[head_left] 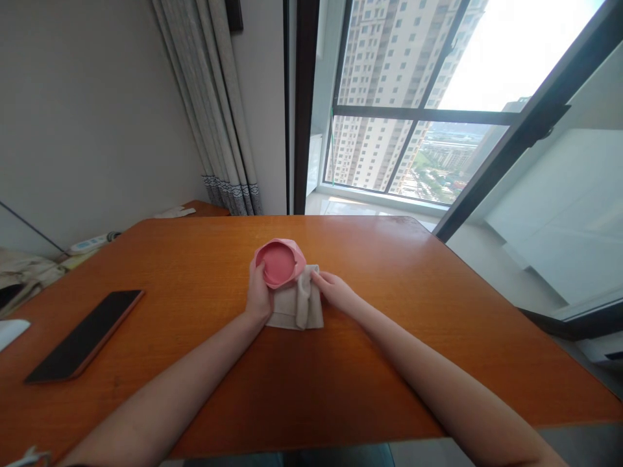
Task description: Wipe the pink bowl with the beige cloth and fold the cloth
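Observation:
A pink cup (279, 263) lies tilted on its side in the middle of the orange wooden table (399, 337), its bottom turned toward me. My left hand (257, 295) is wrapped round the cup's left side. A beige cloth (298, 306) lies folded just under and in front of the cup. My right hand (335, 292) pinches the cloth's right edge beside the cup.
A dark phone (85, 335) lies flat on the table's left part. A grey curtain (221, 110) hangs at the back left beside the window. Clutter with a white remote (90, 243) sits past the table's left edge. The table's right edge drops off to the floor.

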`<state>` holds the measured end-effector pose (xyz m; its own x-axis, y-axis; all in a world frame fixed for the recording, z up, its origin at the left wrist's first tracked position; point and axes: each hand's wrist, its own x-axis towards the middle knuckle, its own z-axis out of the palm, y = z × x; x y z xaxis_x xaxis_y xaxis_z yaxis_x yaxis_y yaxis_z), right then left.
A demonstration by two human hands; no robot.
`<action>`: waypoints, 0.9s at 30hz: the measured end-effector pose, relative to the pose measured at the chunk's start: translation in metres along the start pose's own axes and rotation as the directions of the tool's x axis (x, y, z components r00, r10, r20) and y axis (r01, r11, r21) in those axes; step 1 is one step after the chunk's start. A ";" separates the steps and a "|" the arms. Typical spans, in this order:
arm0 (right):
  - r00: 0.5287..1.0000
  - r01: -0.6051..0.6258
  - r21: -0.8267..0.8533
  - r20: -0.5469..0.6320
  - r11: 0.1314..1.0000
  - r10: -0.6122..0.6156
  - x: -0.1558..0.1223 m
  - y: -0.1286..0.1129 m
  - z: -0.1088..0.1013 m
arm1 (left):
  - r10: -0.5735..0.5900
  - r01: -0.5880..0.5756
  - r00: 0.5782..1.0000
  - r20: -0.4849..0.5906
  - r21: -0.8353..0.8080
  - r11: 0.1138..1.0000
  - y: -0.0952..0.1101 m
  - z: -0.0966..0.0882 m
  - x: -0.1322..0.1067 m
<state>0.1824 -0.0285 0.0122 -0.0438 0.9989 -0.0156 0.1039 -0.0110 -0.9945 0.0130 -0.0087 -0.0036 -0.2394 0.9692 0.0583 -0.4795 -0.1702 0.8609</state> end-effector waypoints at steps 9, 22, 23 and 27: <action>0.981 0.147 0.271 -0.165 0.951 -0.104 -0.003 -0.004 -0.016 | -0.313 0.293 0.809 0.498 0.119 0.949 0.009 0.018 -0.026; 0.756 0.124 -0.110 -0.633 0.986 -0.165 0.050 0.047 -0.163 | -0.197 -0.715 0.441 0.875 0.476 0.512 0.017 0.002 -0.027; 0.745 0.121 -0.128 -0.643 0.984 -0.176 0.051 0.050 -0.166 | -0.196 -0.730 0.417 0.887 0.456 0.509 0.018 0.002 -0.027; 0.712 0.081 -0.203 -0.673 0.976 -0.199 0.053 0.055 -0.177 | -0.214 -0.735 0.406 0.889 0.456 0.502 0.019 0.002 -0.027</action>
<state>0.3619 0.0323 -0.0245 0.6169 0.7440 0.2566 0.2993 0.0797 -0.9508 0.0118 -0.0374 0.0119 0.7553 0.5882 0.2890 0.3207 -0.7163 0.6197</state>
